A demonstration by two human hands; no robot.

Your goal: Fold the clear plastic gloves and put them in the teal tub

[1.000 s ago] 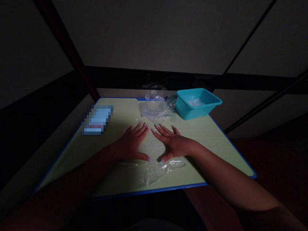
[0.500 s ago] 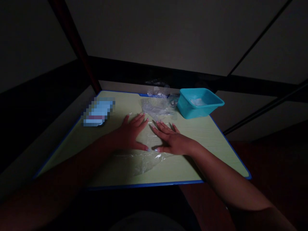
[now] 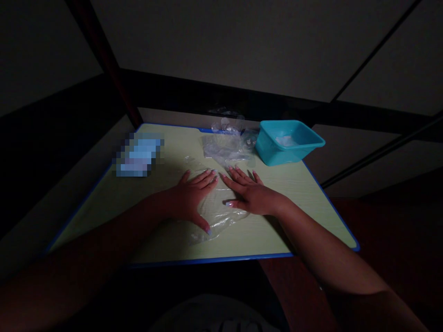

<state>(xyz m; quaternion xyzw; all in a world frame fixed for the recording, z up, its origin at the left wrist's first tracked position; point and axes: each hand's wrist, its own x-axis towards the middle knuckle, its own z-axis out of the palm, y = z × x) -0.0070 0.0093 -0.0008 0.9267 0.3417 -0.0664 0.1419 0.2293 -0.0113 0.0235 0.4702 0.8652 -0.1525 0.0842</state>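
Observation:
A clear plastic sheet (image 3: 221,213) lies flat in the middle of the pale green table (image 3: 304,193). My left hand (image 3: 192,196) presses on it with fingers stretched out and thumb spread toward the near edge. My right hand (image 3: 249,193) lies flat beside it on the same sheet, fingers pointing to the far left. The fingertips of both hands nearly meet. Neither hand holds anything.
A teal plastic tub (image 3: 289,140) stands at the far right of the table. A heap of crumpled clear plastic (image 3: 226,143) lies to its left. A blurred bluish object (image 3: 137,155) rests at the far left. The table has a blue rim; the surroundings are dark.
Both hands have slid away from me over the plastic sheet. The near end of the sheet has drawn up under them, and the thumbs have moved apart.

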